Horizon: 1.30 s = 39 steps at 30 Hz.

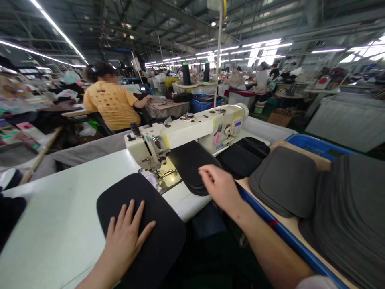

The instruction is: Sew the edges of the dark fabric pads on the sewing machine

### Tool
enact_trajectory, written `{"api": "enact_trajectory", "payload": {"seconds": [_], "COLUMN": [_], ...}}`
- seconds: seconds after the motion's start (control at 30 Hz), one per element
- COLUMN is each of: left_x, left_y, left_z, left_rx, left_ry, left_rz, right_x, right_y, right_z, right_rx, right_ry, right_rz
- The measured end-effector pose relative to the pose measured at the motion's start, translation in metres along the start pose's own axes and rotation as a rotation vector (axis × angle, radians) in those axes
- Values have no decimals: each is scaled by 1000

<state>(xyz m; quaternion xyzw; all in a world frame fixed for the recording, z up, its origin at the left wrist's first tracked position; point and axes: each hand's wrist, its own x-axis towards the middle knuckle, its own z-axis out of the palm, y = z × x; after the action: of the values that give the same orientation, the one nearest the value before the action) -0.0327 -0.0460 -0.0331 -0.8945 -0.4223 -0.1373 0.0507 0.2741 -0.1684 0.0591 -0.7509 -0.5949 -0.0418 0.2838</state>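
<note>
My left hand [126, 237] lies flat, fingers spread, on a black rounded fabric panel [156, 224] on the white table [54, 216]. My right hand [218, 184] reaches with loosely curled fingers onto the edge of a stack of black panels [189, 162] under the arm of the cream sewing machine [183, 132]. The needle area and metal plate [167, 174] sit between the two panels.
Grey padded panels [285, 180] are stacked on a board at right, with a larger grey stack [351, 216] beside a blue crate [315, 144]. More black pieces [240, 158] lie behind. A person in a yellow shirt [111, 102] sits at the back left.
</note>
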Motion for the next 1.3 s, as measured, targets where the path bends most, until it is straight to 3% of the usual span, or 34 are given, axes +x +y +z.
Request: {"api": "enact_trajectory", "payload": {"seconds": [0.1,0.2,0.37,0.5,0.6,0.73,0.9,1.03,1.2,1.3], "left_x": [12,29,40,42,44,53,77,101,149,183], "left_y": [-15,-44,-68,-54,-20,47,115,154,217,261], "left_z": [2,-5,-11,-28,-50,-77,-89,-80,-52,-33], "left_rx": [-5,-86,-130,-46,-74,-255,-351,-389,-355,-292], "left_ry": [-60,-93,-134,-181,-146,-174,-241,-234,-144,-239], "left_rz": [90,185,248,230,298,514,719,821,864,802], "right_x": [22,30,34,40,41,40,44,48,50,50], "right_y": [67,102,106,112,119,115,112,130,150,152], "right_z": [-17,-10,14,8,-1,6,13,-9,-30,-35], "right_rx": [-168,-278,-360,-351,-315,-255,-156,8,237,364], "right_ry": [-74,-168,-195,-164,-141,-167,-66,140,395,525], "right_rz": [172,212,236,315,337,271,337,462,556,555]}}
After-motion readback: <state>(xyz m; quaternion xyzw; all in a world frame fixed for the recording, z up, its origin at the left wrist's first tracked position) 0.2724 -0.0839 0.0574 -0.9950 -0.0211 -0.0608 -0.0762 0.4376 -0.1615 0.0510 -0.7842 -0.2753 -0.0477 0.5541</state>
